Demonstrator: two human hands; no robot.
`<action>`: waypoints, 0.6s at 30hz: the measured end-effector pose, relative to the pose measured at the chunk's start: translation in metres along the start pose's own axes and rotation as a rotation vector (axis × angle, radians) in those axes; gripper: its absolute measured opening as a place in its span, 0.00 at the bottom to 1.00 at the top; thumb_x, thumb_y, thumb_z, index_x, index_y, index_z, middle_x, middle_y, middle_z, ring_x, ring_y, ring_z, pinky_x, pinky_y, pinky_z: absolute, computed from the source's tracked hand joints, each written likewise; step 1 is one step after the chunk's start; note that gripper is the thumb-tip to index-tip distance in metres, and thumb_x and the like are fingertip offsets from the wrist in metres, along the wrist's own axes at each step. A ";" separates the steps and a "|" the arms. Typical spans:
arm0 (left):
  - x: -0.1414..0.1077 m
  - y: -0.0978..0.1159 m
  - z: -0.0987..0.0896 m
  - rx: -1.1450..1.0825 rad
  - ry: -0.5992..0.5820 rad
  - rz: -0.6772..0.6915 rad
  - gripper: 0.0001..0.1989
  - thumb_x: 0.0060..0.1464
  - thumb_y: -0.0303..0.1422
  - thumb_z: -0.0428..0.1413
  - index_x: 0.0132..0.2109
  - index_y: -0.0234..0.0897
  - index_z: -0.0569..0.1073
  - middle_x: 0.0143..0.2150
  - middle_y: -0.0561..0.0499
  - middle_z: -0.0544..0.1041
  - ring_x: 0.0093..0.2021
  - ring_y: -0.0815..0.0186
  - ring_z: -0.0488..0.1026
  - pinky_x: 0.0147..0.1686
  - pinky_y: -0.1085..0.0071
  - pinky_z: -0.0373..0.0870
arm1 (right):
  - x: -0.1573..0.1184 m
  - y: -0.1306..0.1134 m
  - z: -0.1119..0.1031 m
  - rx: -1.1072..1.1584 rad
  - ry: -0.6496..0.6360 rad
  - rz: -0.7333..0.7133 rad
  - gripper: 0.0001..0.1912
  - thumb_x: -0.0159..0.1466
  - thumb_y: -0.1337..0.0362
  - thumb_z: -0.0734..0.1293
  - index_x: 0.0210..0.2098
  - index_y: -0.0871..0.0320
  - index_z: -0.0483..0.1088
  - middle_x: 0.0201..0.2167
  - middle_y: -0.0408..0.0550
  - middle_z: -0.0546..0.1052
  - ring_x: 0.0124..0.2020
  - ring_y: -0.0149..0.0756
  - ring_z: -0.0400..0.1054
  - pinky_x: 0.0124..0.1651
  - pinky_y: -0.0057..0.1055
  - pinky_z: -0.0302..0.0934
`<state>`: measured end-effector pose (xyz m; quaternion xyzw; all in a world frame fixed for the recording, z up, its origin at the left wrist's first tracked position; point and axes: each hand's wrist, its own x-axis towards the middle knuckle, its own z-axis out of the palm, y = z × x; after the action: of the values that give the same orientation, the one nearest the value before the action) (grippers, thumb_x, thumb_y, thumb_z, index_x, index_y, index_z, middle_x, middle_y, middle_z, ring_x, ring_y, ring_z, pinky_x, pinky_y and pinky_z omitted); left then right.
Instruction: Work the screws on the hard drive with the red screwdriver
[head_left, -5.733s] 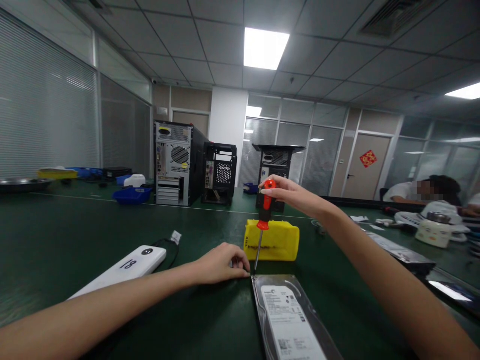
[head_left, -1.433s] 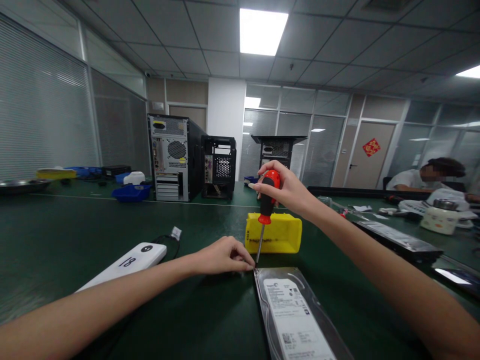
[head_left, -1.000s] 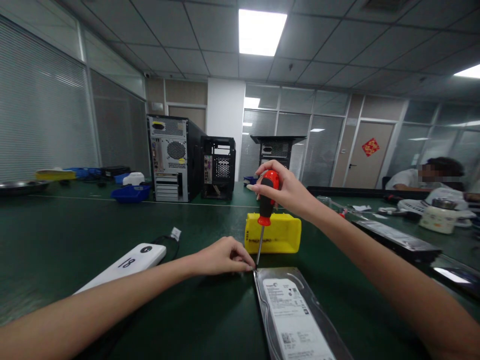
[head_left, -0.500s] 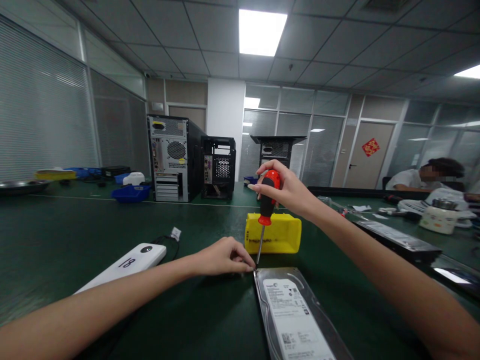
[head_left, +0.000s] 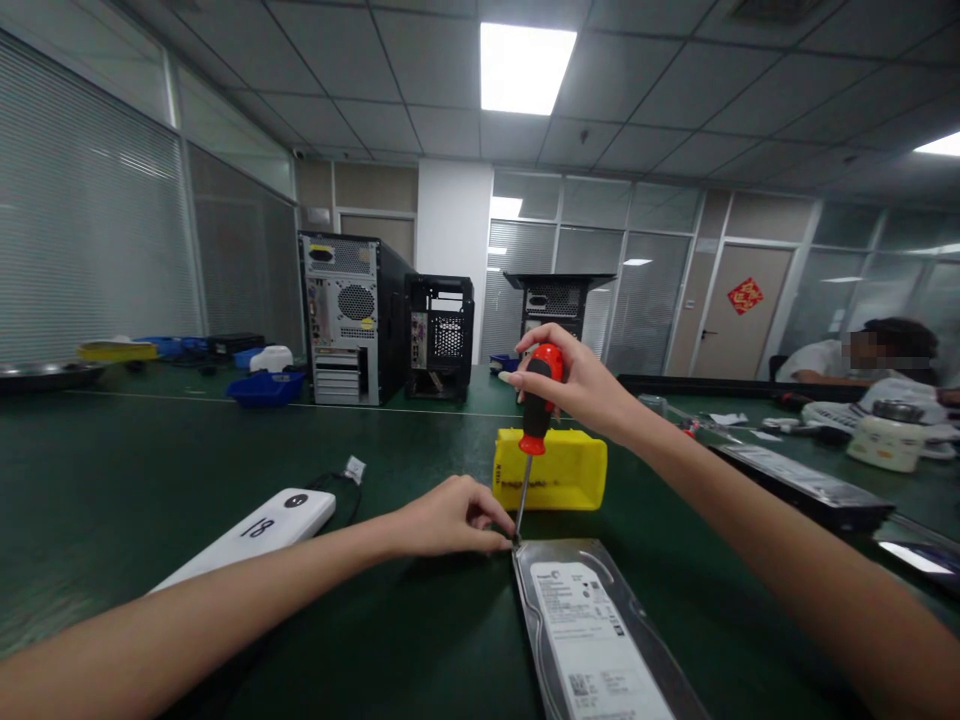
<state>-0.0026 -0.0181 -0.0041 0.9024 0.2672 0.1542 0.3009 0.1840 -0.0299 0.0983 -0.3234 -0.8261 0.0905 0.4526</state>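
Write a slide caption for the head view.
Right hand holding a screwdriver at a corner of a hard drive, left hand alongside.

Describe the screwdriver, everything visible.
The screwdriver has a red-and-black handle, seemingly plastic or rubber, a red collar and a slim silver, metal-looking shaft. It stands nearly upright, top leaning slightly right in view, tip down at the far-left corner of the hard drive. The right-hand grip holds its handle; the left hand is beside the tip, contact unclear.

From here a red-and-black-handled screwdriver (head_left: 537, 407) is showing against a yellow bin (head_left: 574, 475), a white-labelled silver drive (head_left: 589, 625) gleaming at five o'clock on the dark-green tabletop (head_left: 427, 447).
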 end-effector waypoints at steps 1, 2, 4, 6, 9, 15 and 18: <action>0.000 -0.001 0.000 0.007 0.002 0.000 0.14 0.49 0.38 0.55 0.41 0.35 0.76 0.25 0.54 0.64 0.25 0.73 0.60 0.24 0.78 0.55 | 0.000 0.000 0.000 -0.005 0.004 -0.001 0.21 0.54 0.52 0.65 0.42 0.56 0.60 0.33 0.44 0.65 0.27 0.29 0.63 0.28 0.29 0.60; 0.000 -0.001 0.001 0.011 0.004 0.001 0.14 0.49 0.38 0.55 0.41 0.35 0.76 0.25 0.54 0.65 0.25 0.73 0.60 0.24 0.78 0.55 | 0.000 0.000 0.000 -0.008 0.006 -0.002 0.21 0.54 0.52 0.65 0.42 0.56 0.60 0.33 0.44 0.65 0.27 0.29 0.63 0.28 0.29 0.60; 0.000 -0.003 0.002 0.015 0.012 0.008 0.14 0.50 0.38 0.54 0.41 0.34 0.76 0.26 0.53 0.66 0.26 0.72 0.61 0.25 0.77 0.56 | -0.001 0.000 0.000 -0.013 0.006 -0.001 0.21 0.54 0.52 0.65 0.42 0.56 0.60 0.33 0.44 0.66 0.28 0.29 0.63 0.28 0.29 0.60; 0.000 -0.003 0.003 0.014 0.013 0.016 0.14 0.50 0.37 0.53 0.40 0.34 0.76 0.26 0.53 0.67 0.26 0.72 0.61 0.25 0.77 0.56 | -0.001 0.000 -0.001 -0.015 0.003 0.002 0.21 0.54 0.52 0.65 0.42 0.56 0.59 0.33 0.44 0.66 0.28 0.29 0.63 0.28 0.29 0.60; -0.001 -0.003 0.003 0.020 0.003 0.018 0.13 0.51 0.37 0.53 0.39 0.35 0.76 0.27 0.52 0.68 0.26 0.72 0.62 0.26 0.77 0.57 | 0.000 0.000 -0.001 -0.012 0.000 0.001 0.21 0.54 0.52 0.65 0.42 0.56 0.59 0.32 0.44 0.66 0.28 0.29 0.63 0.28 0.28 0.60; -0.001 0.000 0.002 0.027 0.009 0.018 0.13 0.51 0.37 0.53 0.39 0.35 0.76 0.27 0.52 0.69 0.27 0.72 0.62 0.27 0.78 0.57 | -0.001 -0.001 -0.001 -0.007 -0.009 0.017 0.21 0.54 0.52 0.65 0.42 0.56 0.59 0.31 0.43 0.66 0.26 0.29 0.63 0.25 0.28 0.59; -0.001 0.000 0.002 0.038 0.019 0.006 0.13 0.50 0.37 0.53 0.39 0.34 0.76 0.26 0.52 0.69 0.26 0.72 0.62 0.27 0.78 0.58 | -0.001 -0.001 -0.001 0.001 0.004 0.002 0.21 0.54 0.52 0.65 0.42 0.56 0.60 0.32 0.44 0.66 0.28 0.30 0.63 0.27 0.29 0.59</action>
<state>-0.0020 -0.0197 -0.0057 0.9072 0.2703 0.1584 0.2808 0.1846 -0.0311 0.0984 -0.3244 -0.8248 0.0907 0.4542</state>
